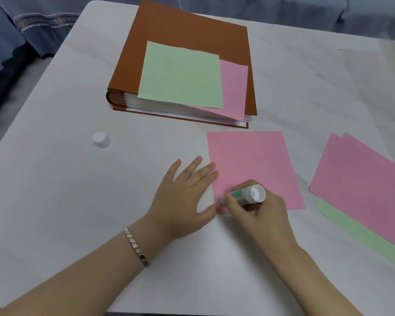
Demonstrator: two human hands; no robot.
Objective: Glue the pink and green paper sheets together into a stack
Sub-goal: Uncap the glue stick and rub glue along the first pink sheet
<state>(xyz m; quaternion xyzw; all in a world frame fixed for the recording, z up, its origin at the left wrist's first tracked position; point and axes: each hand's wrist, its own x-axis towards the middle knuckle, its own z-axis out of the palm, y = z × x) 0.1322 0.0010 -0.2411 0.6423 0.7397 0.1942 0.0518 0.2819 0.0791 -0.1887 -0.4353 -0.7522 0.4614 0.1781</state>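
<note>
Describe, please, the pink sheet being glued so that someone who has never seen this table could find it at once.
On the white table, find the brown album; the pink sheet lies in front of its near right corner. Unlike the pink sheets on the album and at the right edge, it lies alone, touched by the left hand and by the right hand's glue stick.

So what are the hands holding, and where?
The right hand grips the glue stick near its tip end. The left hand holds nothing, flat against the pink sheet.
</note>
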